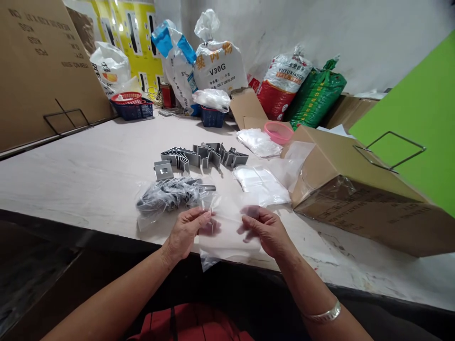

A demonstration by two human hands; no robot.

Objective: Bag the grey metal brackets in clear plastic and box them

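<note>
A clear plastic bag [227, 237] is stretched between my two hands over the table's front edge. My left hand [188, 229] pinches its left side between thumb and fingers. On the opposite side, my right hand [265, 229] grips the bag, its fingers showing faintly through the film. Just beyond my left hand lies a pile of grey metal brackets in clear plastic bags [170, 195]. Farther back, bare grey metal brackets [181, 158] stand in a row, with one separate bracket [163, 169] in front. A stack of flat plastic bags [263, 184] lies beyond my right hand.
An open cardboard box [355, 194] stands at right, a large carton [46, 71] at left. More plastic bags [258, 142] lie by a pink basin [279, 132]. Blue baskets [133, 111] and full sacks [220, 66] line the back of the table [88, 166].
</note>
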